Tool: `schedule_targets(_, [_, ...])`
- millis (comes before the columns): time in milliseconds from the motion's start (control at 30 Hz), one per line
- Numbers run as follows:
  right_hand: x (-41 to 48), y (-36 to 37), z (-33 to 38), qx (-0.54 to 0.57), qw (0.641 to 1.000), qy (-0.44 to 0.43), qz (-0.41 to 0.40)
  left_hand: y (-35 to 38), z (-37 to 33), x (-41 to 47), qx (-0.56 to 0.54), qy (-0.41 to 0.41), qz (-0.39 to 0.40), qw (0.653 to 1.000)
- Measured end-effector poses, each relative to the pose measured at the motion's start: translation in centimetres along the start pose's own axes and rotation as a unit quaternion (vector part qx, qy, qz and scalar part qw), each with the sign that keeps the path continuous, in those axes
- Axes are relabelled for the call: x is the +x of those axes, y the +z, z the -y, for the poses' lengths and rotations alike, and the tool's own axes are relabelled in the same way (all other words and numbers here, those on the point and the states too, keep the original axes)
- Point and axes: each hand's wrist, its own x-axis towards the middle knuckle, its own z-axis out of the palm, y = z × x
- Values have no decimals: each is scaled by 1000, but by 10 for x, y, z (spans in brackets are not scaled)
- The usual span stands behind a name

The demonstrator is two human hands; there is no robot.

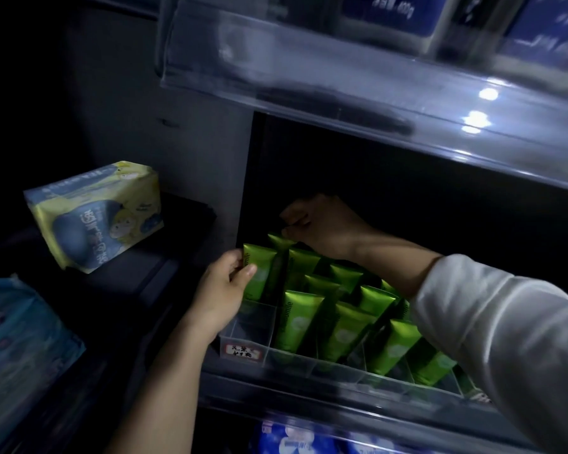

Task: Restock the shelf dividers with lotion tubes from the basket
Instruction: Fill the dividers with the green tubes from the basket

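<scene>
Behind the clear plastic divider (243, 322), my left hand (222, 286) grips a glossy green lotion tube (263, 270) with a flat crimped top. Farther behind the divider, my right hand (325, 227) pinches another tube (278, 242).

A shop: identical green tubes (297, 319) ranked in clear dividers (254, 317) (handwritten label (241, 350) in front).

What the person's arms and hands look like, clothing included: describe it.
The left hand and left forearm are bare, with no sleeve in view. A pale, loose, creased long sleeve covers the right arm, ending short of the wrist; the right hand is bare. No gloves, rings or watch show.
</scene>
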Motion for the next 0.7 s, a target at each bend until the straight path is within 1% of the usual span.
schedule_targets(333, [-2, 0, 0, -4, 1000, -12, -12, -5, -2, -5, 31, 3, 7, 999])
schedule_targets(433, [-3, -2, -2, -3, 1000, -8, -21, -9, -2, -5, 32, 1, -3, 999])
schedule_targets(500, [-6, -4, -2, 4, 1000, -4, -29, -13, -4, -5, 31, 13, -30, 999])
schedule_targets(600, [-16, -9, 0, 1, 999, 5, -53, -22, -17, -9, 20, 34, -102, 994])
schedule_targets(700, [-39, -23, -2, -23, 996, 23, -88, -33, -36, -16, 23, 62, -177, 982])
